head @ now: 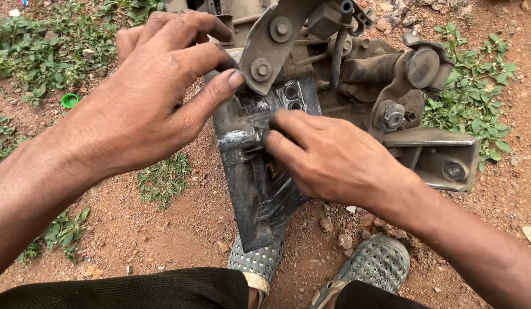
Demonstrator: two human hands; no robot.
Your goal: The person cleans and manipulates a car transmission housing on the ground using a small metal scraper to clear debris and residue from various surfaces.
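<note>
Foreground: two perforated grey sandals [373, 264] on red dirt [179, 223]. Right hand [328, 160]: fingers curled, tips pressed flat on the greasy black metal bracket [259, 189], wrist angled in from lower right. Left hand [156, 91]: fingers wrapped over the bracket's upper edge, thumb extended against its side, palm down. Beyond: bolted grey lever plate [271, 46], rusted linkage assembly [403, 86]. Far left: green bottle cap [70, 100] among weeds [42, 46].

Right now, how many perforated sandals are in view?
2: one sandal under the lower end of the greasy metal bracket, the other sandal to its right, below the right forearm. Both are partly hidden.
</note>
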